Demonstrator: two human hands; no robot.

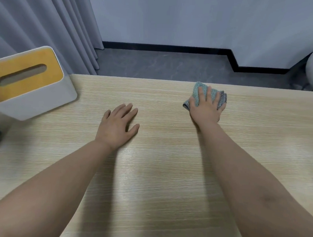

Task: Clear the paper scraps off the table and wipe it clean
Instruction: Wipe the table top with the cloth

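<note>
Wiping step in hand, judged late in the task; no paper scraps seen on the table (157, 173); best done with flat, even pressure and overlapping strokes carried out to the far edge. Left of the grip: left hand (117, 128) flat on the wood, fingers straight and spread, holding nothing. At the grip: right hand (205, 108) pressing down on the bunched teal cloth (196, 92), fingers extended over it, near the far edge; well left of it, tissue box (27, 83).
</note>
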